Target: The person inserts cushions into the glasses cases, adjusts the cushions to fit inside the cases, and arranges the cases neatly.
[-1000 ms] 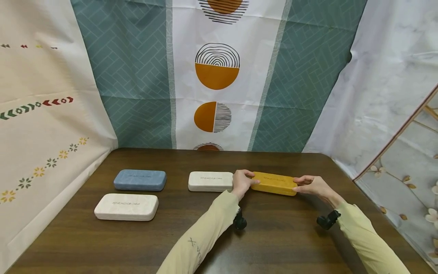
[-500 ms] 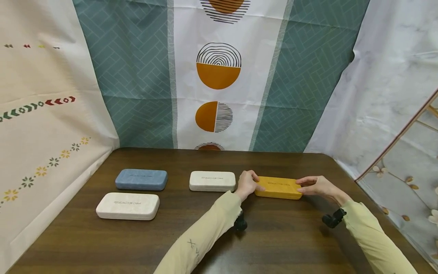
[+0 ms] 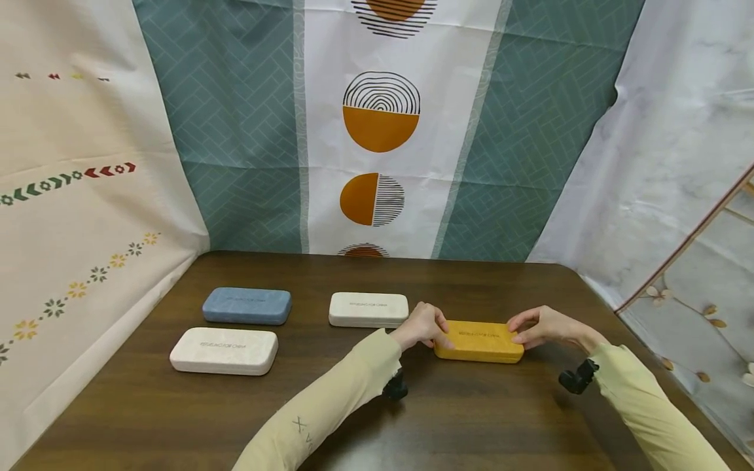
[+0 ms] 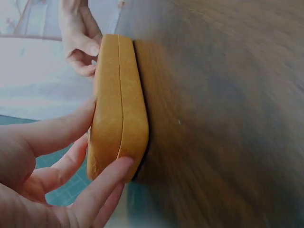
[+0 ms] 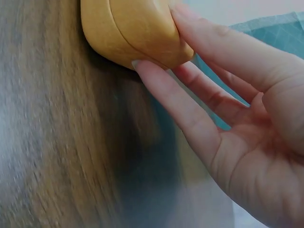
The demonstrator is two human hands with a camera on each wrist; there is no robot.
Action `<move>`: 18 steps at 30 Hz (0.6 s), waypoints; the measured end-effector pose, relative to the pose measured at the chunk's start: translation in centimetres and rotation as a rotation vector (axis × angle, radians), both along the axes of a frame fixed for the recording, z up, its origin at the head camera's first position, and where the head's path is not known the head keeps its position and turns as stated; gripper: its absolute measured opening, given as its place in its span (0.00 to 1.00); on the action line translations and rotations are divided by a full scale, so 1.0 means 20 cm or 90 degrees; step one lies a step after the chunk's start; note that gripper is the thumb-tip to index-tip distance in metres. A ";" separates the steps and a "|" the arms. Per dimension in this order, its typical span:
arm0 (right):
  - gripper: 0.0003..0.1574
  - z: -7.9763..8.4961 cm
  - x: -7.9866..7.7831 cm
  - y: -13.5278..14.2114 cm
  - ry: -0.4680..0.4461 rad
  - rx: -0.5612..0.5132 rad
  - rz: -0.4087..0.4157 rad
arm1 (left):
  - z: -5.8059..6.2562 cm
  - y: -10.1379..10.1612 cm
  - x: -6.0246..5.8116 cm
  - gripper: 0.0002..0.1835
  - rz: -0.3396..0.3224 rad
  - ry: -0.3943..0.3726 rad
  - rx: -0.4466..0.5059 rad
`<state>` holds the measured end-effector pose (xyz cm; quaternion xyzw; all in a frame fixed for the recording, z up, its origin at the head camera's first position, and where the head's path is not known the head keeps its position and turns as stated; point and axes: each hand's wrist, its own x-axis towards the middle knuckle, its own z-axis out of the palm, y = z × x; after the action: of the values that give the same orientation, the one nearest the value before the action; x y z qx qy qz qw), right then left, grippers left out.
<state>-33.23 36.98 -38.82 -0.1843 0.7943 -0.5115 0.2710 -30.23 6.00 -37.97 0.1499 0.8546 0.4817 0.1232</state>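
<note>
A yellow glasses case lies on the brown table, its lid down and a side seam showing in the left wrist view. My left hand holds its left end, the thumb on the lid and other fingers at the end wall. At the opposite end my right hand grips the case in the same manner, with one fingertip low on the end wall near the table in the right wrist view. Just left of my left hand sits a white glasses case, apart from the yellow one.
Further left on the table are a blue glasses case and, nearer me, another white glasses case. A patterned curtain hangs behind the back edge. Light cloths hang along both sides.
The yellow case has come toward me, with both hands on its ends. Its earlier slant has lessened, so it lies nearly level with the table's back edge. The other cases stay put.
</note>
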 end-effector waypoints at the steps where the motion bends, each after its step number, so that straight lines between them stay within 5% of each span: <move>1: 0.17 0.00 0.00 -0.01 0.001 0.005 0.007 | 0.00 -0.01 0.01 0.14 -0.011 -0.004 -0.001; 18: 0.13 -0.01 0.02 -0.37 0.008 0.010 0.096 | 0.03 -0.36 0.11 0.13 -0.103 -0.076 0.016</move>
<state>-32.82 29.60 -39.04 -0.2444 0.7837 -0.4826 0.3053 -28.05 -1.29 -37.38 0.1909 0.8249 0.4888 0.2104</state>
